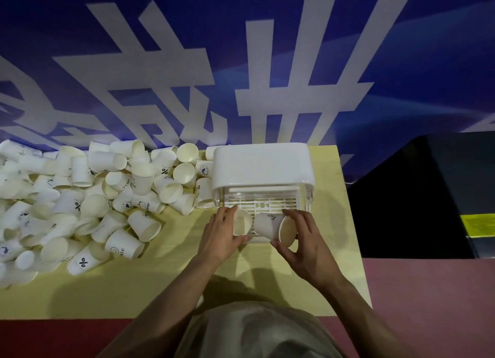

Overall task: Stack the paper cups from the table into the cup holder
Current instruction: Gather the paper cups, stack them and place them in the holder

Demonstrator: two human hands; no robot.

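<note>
Paper cups (80,197) lie in a loose heap across the left of the frame on the yellow tabletop (150,290), most on their sides. White cup holder (262,167) sits at centre right, its grid tray (263,203) facing the person. Left hand (221,237) has its grip curled round one cup (242,225), mouth up, at the tray's front edge. Right hand (302,243) pinches a tilted cup (273,227) by its rim, just beside the first.
</note>
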